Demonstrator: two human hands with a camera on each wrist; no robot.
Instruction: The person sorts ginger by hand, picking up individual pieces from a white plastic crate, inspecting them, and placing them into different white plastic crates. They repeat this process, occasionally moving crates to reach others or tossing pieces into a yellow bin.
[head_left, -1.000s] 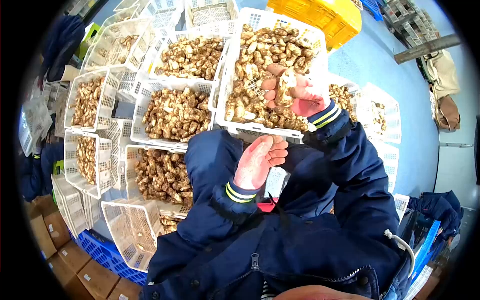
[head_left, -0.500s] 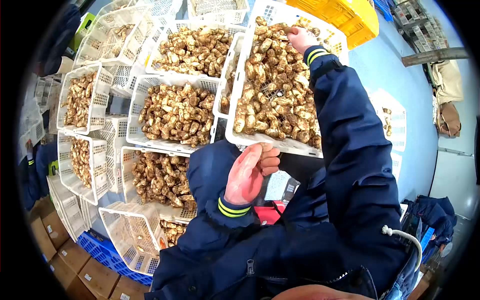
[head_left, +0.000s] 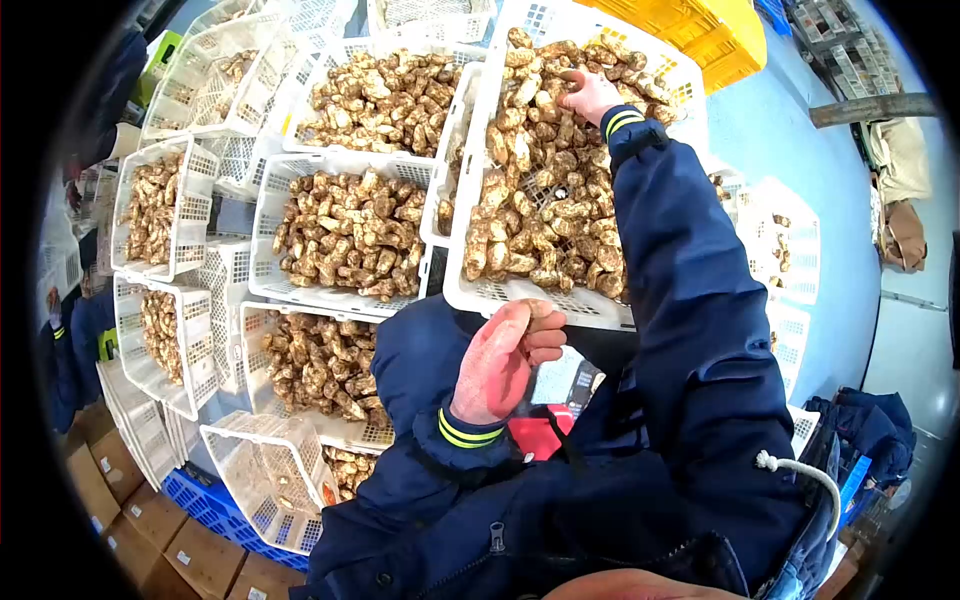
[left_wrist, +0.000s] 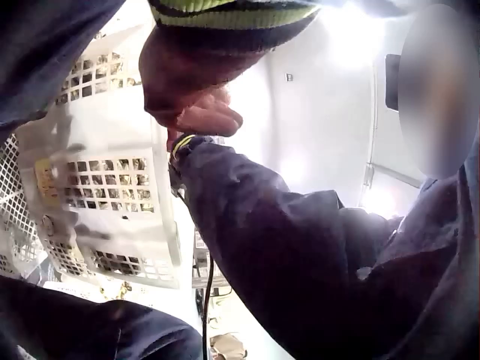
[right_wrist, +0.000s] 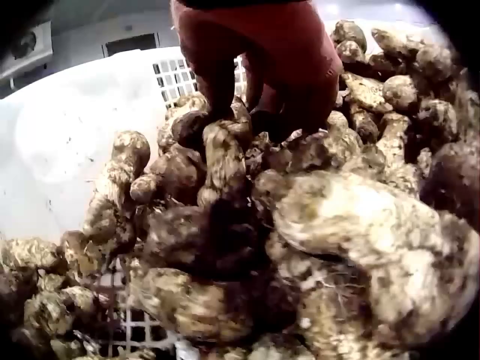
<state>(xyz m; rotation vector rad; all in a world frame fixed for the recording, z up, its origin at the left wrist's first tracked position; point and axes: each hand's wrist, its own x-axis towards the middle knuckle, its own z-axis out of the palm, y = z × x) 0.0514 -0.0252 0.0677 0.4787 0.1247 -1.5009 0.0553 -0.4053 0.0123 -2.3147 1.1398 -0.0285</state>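
My right hand [head_left: 592,97] reaches into the far part of a large white plastic crate [head_left: 600,312] full of matsutake mushrooms [head_left: 540,235]. In the right wrist view the fingers [right_wrist: 296,97] point down among brown-and-white mushrooms, the fingertips hidden behind them; whether they grip one I cannot tell. My left hand [head_left: 495,365] hovers by the near rim of that crate, thumb up and fingers loosely curled, with nothing in it. From the left wrist view the same hand [left_wrist: 199,90] appears beside the crate's slotted side.
More white crates of mushrooms stand on the left, among them a full middle crate [head_left: 345,235]. Behind the large crate is a yellow crate [head_left: 700,40]. A tilted white crate [head_left: 262,475] sits at lower left near cardboard boxes [head_left: 205,550]. Blue floor [head_left: 790,130] stretches right.
My right hand held a mushroom palm-up over the crate, then went to its far end with the palm turned down; it has since shifted slightly nearer. The left hand stays near the rim.
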